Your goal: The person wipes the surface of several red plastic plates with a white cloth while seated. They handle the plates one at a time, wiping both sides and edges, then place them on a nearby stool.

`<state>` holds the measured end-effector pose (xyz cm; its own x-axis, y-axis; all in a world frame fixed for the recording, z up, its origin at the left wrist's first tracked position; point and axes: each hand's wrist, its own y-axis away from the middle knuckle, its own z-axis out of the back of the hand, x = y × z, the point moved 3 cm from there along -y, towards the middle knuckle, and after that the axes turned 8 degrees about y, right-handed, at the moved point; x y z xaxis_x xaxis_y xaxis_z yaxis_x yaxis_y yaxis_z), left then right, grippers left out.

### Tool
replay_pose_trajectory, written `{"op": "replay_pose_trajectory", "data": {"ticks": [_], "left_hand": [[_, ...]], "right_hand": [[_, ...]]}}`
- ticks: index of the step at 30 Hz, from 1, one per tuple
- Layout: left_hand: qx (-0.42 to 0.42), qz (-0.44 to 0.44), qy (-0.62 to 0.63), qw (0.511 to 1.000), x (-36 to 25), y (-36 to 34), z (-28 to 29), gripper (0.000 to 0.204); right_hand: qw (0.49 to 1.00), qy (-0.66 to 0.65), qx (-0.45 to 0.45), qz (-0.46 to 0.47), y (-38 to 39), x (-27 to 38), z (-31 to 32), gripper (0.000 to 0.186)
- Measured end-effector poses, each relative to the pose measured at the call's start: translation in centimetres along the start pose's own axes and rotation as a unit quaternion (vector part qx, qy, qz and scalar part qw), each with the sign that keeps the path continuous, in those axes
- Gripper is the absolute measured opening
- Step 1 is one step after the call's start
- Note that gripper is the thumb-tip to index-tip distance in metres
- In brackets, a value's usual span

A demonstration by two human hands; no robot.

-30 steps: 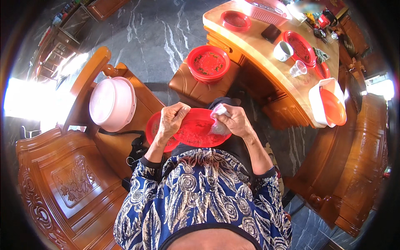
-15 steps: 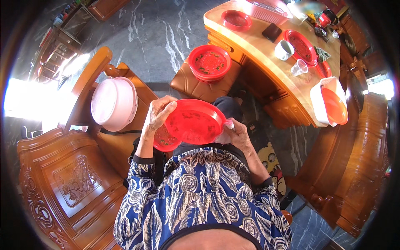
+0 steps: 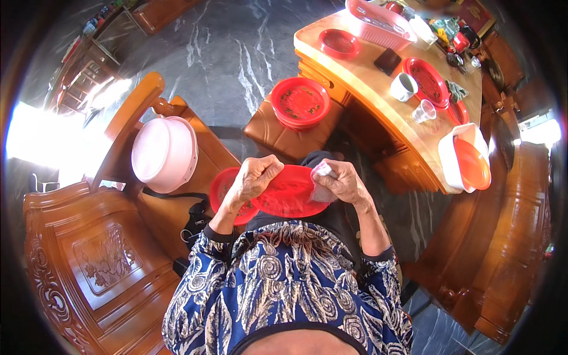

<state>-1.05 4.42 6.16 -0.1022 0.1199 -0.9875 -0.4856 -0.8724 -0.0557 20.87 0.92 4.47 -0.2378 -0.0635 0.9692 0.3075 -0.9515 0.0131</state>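
Observation:
Over my lap I hold a red plastic plate [image 3: 290, 198], tilted, with a printed pattern on its face. My left hand [image 3: 258, 177] is closed on its left part. In my right hand [image 3: 341, 183] a white and pinkish cloth [image 3: 322, 181] is bunched up, pressed on the plate's right rim. Partly hidden behind my left wrist lies another red plate [image 3: 221, 184] with a patterned bottom. A stack of red plates [image 3: 300, 102] rests on a brown padded stool [image 3: 288, 134] in front of me.
At the left a pink basin [image 3: 164, 155] sits on a carved wooden bench. The wooden table [image 3: 378, 89] at the right bears red plates [image 3: 426, 83], a white cup [image 3: 403, 87], a clear cup [image 3: 424, 111], a dark phone-like slab [image 3: 387, 61], a pink basket [image 3: 378, 26] and a white tub [image 3: 455, 155].
The held plate has tipped and come lower, so its face shows less. My left hand has moved right, and the cloth in my right hand now sits on the upper right rim.

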Motion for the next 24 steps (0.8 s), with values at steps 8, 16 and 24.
{"op": "replay_pose_trajectory", "data": {"ticks": [8, 16, 24], "left_hand": [[0.021, 0.012, -0.052, 0.998, -0.2, 0.2, -0.5, 0.022], [-0.026, 0.046, -0.009, 0.999, 1.4, 1.6, -0.1, 0.035], [-0.093, -0.034, 0.015, 0.995, 2.7, 3.2, 1.1, 0.033]], "right_hand": [[0.96, 0.25, 0.01, 0.127, -3.4, 4.1, -2.4, 0.021], [0.942, 0.308, -0.09, 0.098, -1.4, 3.4, -3.4, 0.032], [0.984, -0.005, -0.179, -0.021, 3.8, -6.5, -3.8, 0.031]]}}
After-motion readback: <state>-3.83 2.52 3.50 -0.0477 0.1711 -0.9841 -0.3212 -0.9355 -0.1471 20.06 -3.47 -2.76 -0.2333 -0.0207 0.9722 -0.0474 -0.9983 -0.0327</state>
